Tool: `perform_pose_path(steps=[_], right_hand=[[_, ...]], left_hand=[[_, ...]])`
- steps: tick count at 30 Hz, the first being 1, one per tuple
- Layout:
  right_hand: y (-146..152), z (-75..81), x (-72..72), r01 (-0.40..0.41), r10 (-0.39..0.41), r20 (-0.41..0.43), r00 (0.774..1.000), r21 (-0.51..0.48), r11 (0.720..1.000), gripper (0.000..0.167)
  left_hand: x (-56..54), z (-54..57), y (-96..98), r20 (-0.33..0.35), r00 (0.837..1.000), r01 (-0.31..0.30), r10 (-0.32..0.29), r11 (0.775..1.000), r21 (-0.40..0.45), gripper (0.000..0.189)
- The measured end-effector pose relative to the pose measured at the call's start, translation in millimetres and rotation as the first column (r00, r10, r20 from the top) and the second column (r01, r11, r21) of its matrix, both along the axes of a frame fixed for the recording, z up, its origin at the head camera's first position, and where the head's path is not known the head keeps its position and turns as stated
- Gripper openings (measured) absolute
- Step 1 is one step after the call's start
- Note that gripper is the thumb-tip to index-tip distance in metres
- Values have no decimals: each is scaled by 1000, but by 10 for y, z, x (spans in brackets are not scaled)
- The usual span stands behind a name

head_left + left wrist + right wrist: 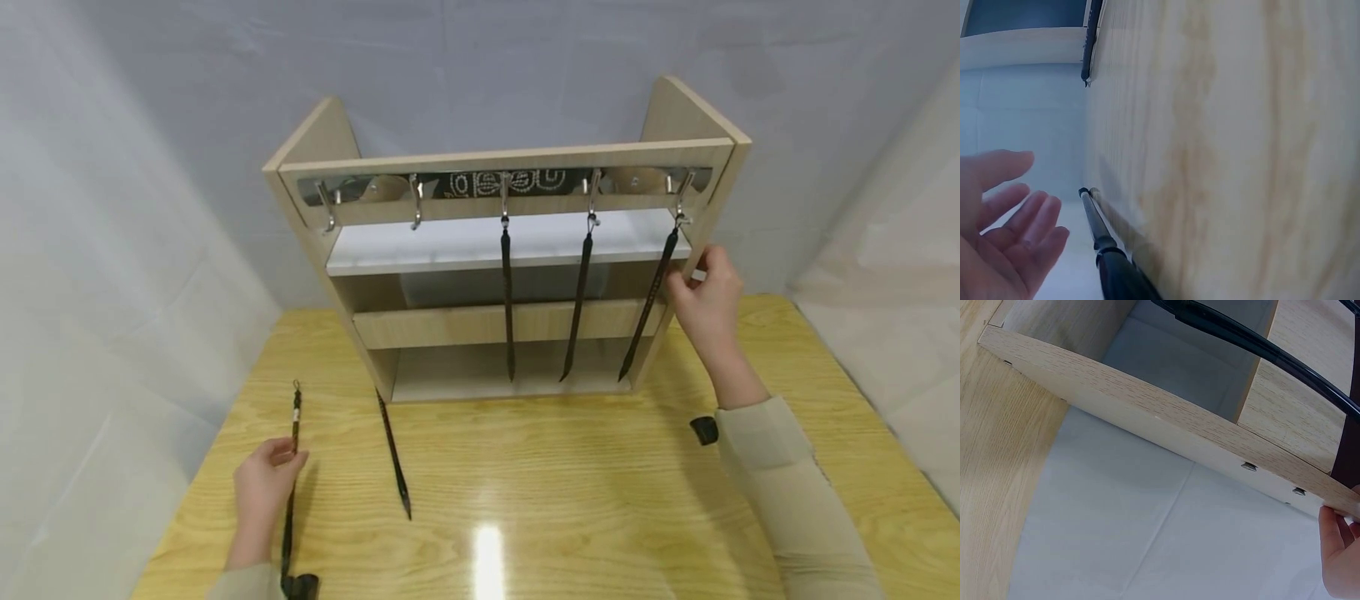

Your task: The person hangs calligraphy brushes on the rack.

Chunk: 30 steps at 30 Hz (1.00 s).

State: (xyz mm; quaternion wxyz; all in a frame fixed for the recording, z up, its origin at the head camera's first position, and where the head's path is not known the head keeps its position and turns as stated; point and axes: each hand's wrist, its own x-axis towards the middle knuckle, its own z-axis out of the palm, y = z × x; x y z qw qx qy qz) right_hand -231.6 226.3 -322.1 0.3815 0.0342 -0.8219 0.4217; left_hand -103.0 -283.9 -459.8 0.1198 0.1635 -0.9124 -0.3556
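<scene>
My left hand (262,487) hovers by a dark calligraphy brush (296,425) lying on the table, its hanging loop pointing away from me. In the left wrist view the fingers (1041,219) are loosely bent and apart from that brush. A second calligraphy brush (393,454) lies to the right, its tip toward me. My right hand (708,296) grips the right side panel of a small wooden shelf (506,156), thumb at the front edge. Close to it hangs a calligraphy brush (651,304). Two more brushes, a middle one (507,300) and another (579,304), hang from hooks.
A metal hook rail (360,187) runs along the shelf's upper front; its two left hooks (416,200) carry nothing. The shelf stands at the back of a wood-grain table (525,475). White cloth (150,275) surrounds the table. A black object (704,430) sits by the right wrist.
</scene>
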Motion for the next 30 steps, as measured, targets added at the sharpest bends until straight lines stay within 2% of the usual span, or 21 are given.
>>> perform_pose_path(steps=[6,15,24,30], right_hand=[[-5,9,1,0,0,-1,1000,6,1000,15],[-2,11,-14,1,-1,-7,1000,13,1000,15],[0,8,-9,8,-8,-6,1000,24,1000,15],[6,6,1,11,-11,-13,1000,22,1000,15]], left_hand=[[-34,-8,-49,119,993,8,-8,1000,3,37],[-32,12,-138,279,958,73,-65,997,-19,52],[-45,33,-173,362,927,124,-99,991,-46,54],[-72,37,-162,374,916,169,-144,985,-36,51]])
